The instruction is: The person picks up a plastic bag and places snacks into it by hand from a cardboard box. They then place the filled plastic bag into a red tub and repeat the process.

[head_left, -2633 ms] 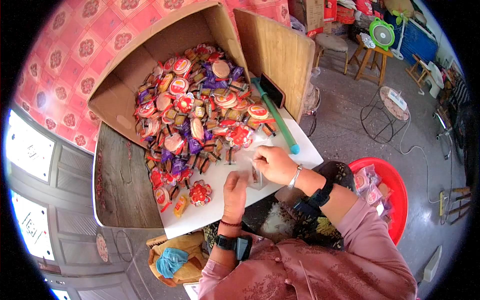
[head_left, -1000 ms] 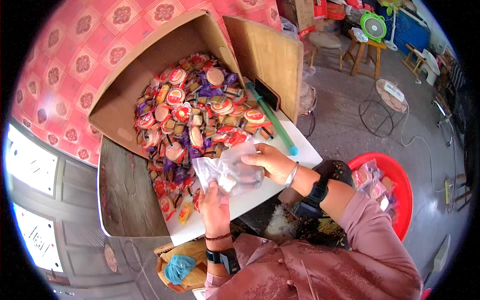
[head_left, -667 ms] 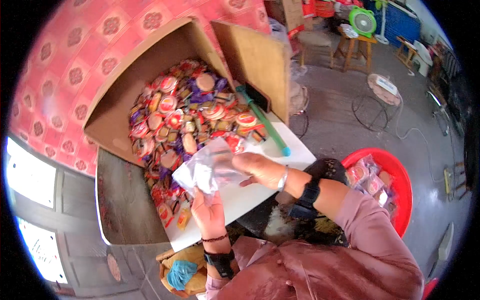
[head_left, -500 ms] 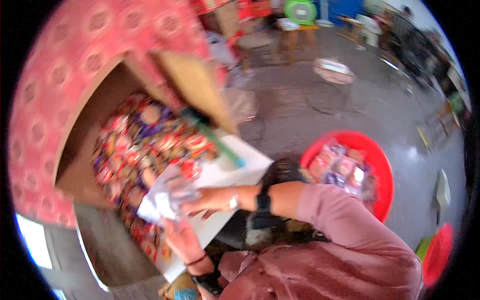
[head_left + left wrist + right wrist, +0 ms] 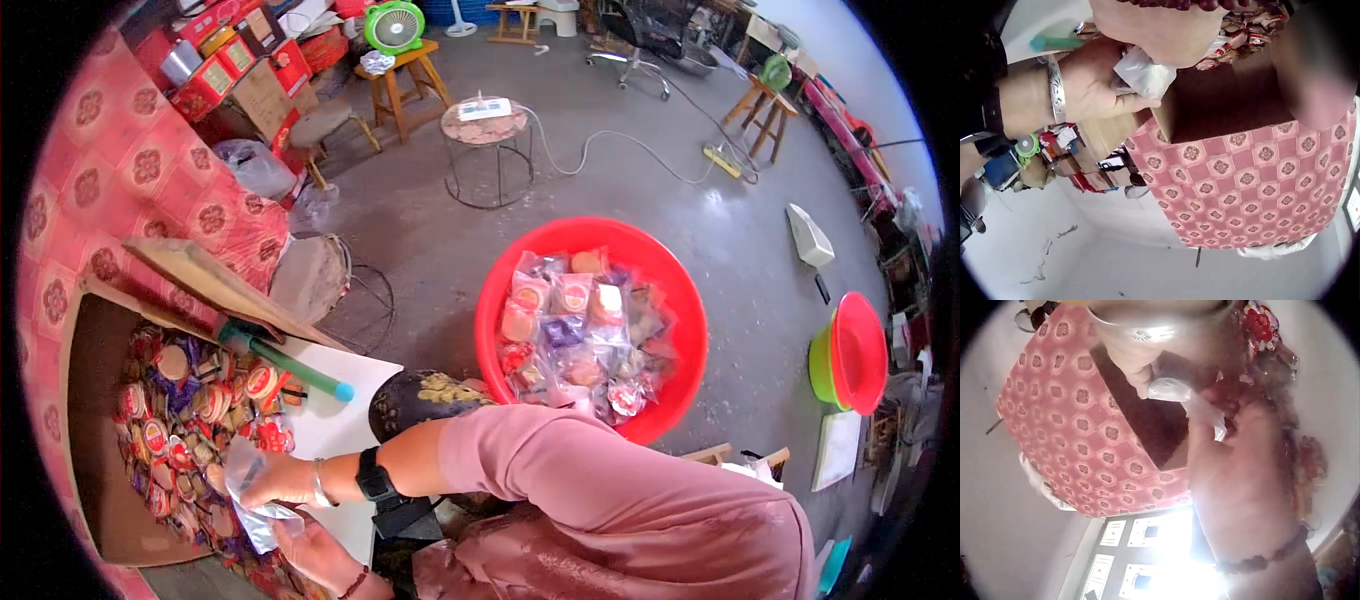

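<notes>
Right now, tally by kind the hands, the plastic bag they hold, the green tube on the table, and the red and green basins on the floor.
Hands, left hand and right hand: 2
Held plastic bag: 1
Green tube: 1
Red basins, large and small: 2
Green basin: 1
Total: 7

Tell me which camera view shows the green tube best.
The head view: the green tube lies on the white tabletop, visible along most of its length. The left wrist view shows only a short, blue-ended piece; the right wrist view shows none of it.
</notes>
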`<state>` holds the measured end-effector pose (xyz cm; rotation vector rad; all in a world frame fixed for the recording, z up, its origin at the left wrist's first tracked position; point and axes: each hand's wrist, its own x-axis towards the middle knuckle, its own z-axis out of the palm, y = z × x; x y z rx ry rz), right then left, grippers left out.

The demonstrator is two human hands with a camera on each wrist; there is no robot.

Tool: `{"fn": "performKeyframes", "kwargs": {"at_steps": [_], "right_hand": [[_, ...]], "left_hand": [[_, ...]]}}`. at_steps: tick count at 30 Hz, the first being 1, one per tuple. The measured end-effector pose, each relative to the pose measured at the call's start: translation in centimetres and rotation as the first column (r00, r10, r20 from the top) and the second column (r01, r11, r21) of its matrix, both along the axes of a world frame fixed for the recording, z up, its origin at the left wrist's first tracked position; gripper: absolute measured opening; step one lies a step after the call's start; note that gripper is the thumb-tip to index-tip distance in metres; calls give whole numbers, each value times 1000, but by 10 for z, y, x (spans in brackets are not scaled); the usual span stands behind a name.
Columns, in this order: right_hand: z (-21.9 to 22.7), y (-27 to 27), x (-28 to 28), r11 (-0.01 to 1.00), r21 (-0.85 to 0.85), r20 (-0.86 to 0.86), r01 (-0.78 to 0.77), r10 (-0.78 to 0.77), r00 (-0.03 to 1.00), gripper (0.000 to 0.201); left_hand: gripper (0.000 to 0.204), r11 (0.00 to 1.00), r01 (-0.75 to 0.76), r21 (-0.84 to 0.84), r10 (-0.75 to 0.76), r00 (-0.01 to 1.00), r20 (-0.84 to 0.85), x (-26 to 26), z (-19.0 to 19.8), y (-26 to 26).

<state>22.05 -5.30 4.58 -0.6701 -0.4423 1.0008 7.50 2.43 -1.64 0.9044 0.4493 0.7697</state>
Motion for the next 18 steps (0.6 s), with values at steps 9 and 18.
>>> {"fn": "performKeyframes", "kwargs": {"at_steps": [9,18], "right_hand": [[26,-12,54,967,164,-150,194,-170,974,57],[2,-180,151,761,418,-241,496,-434,868,30]], "left_hand": [[27,987,148,68,-147,989,-19,25,47,-38],[26,964,263,-43,-265,936,-230,-13,10,-23]]}}
